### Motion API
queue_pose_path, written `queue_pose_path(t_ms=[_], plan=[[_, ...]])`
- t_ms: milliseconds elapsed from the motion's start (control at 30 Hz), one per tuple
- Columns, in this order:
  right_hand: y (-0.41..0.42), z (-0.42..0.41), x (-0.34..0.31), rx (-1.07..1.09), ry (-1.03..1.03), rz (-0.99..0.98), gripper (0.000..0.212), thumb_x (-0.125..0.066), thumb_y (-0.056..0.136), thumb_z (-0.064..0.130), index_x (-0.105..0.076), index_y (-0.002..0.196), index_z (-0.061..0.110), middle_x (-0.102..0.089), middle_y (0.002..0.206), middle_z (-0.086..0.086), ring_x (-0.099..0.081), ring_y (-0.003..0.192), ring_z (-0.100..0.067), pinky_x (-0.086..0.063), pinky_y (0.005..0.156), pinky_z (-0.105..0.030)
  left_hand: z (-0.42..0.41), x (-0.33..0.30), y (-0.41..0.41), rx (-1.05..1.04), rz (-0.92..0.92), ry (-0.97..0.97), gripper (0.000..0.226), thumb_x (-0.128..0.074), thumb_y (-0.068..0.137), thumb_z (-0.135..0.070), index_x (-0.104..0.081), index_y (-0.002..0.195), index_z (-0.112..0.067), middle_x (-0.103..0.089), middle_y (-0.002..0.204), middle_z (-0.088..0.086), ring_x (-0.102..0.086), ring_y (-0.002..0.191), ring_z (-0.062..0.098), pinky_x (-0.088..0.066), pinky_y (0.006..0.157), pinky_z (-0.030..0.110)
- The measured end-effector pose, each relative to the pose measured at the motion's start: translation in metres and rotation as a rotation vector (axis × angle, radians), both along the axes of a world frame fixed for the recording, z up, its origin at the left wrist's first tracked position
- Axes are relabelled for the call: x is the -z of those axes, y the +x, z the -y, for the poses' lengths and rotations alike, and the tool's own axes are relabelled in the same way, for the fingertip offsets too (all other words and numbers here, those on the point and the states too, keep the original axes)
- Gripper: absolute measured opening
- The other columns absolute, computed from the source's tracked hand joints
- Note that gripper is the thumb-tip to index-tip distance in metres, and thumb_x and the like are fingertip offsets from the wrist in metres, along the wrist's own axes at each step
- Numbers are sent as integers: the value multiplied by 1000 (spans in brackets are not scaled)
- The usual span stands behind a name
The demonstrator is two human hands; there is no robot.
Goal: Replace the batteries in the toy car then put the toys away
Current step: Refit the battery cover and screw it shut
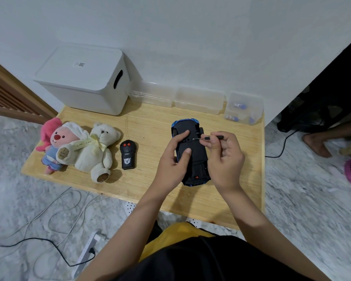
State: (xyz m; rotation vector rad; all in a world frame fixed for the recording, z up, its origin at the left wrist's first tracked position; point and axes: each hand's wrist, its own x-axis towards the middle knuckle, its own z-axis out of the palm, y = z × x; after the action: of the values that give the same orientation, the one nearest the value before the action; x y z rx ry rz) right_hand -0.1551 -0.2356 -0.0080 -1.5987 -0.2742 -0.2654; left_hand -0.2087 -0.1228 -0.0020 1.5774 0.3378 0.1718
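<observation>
Head view: a low wooden table (150, 126) carries a white lidded bin (83, 78) at its far left. Near its right side the toy car (193, 157) lies belly-up, gripped by the left hand (170, 161) with thumb and fingers curled round it. The right hand (225, 159) pinches a small screwdriver (208, 137), tip on the underside. A black remote (127, 152) lies left of the car.

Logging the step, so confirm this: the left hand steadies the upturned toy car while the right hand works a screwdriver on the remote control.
Wrong on one point: in the head view the screwdriver in the right hand meets the toy car, not the remote control. The left hand steadies the car.
</observation>
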Motion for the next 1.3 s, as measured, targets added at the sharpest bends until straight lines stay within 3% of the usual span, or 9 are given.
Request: queue_pose_path(t_ms=[400, 533, 800, 1000, 1167, 1300], plan=[[4, -1, -27, -13, 24, 92, 6, -52, 95, 9, -55, 98, 6, -71, 86, -10, -73, 82, -16, -54, 70, -22, 0, -23, 5, -12, 89, -20, 40, -47, 97, -1, -48, 132, -19, -56, 121, -9, -59, 98, -4, -50, 74, 12], [10, -2, -36, 6, 39, 119, 4, -52, 95, 12, -55, 98, 13, -71, 84, -10, -73, 81, -18, -54, 69, -25, -1, -32, 10, -10, 125, -12, 40, -47, 97, -1, -48, 132, -19, -55, 122, -9, -58, 98, -6, -49, 74, 11], [14, -3, -44, 10, 9, 166, 6, -52, 95, 7, -55, 98, 11, -70, 83, -10, -73, 81, -17, -55, 69, -26, -1, -38, 13, -28, 144, 34, 41, -49, 96, -3, -49, 132, -22, -56, 122, -17, -61, 103, 5, -56, 84, 29], [13, -5, -48, 26, 30, 138, 12, -51, 96, 6, -54, 96, 18, -70, 84, -11, -73, 81, -17, -56, 70, -29, -2, -41, 12, -23, 146, 38, 41, -49, 96, -2, -49, 132, -21, -56, 122, -14, -60, 102, 3, -56, 82, 26], [12, -5, -47, 30, -20, 174, 6, -52, 95, 6, -55, 98, 9, -70, 82, -11, -73, 81, -15, -55, 68, -26, -4, -41, 11, -25, 139, 54, 41, -50, 96, -4, -50, 132, -24, -56, 123, -15, -61, 107, 11, -56, 86, 35], [13, -5, -53, 19, -156, 259, 5, -53, 93, 2, -58, 94, 2, -68, 79, -4, -72, 78, -13, -56, 64, -25, -7, -41, 8, -31, 132, 74, 41, -50, 96, -5, -51, 131, -26, -57, 121, -15, -62, 104, 13, -57, 81, 34]])
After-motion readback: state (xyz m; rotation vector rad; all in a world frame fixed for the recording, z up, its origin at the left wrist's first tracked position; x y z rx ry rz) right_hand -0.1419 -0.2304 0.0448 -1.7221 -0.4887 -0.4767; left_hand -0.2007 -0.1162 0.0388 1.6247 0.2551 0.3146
